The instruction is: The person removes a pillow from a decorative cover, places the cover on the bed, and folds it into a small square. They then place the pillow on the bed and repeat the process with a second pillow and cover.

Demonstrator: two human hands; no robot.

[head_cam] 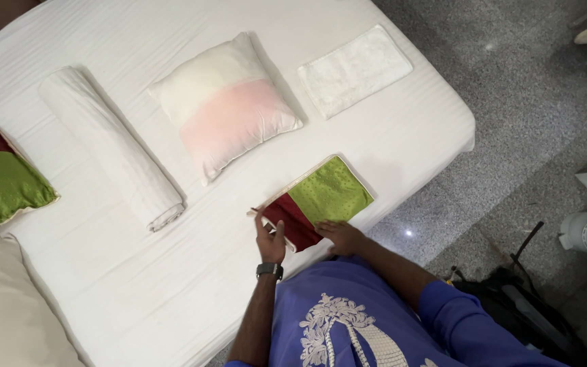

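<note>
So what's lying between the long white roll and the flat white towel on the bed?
In the head view, a square white-and-pink pillow lies between the rolled white blanket and the folded white towel, apart from both, on the white bed sheet.

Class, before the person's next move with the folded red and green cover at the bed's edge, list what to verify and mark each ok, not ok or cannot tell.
1. Left hand touches the folded red and green cover at its red corner: ok.
2. Right hand rests on the cover's near edge: ok.
3. Cover lies fully on the bed, not overhanging: ok.
4. Cover apart from the white and pink pillow: ok.
5. Rolled white blanket and folded white towel lie apart from both hands: ok.
6. Cover's underside flat: cannot tell.
</note>
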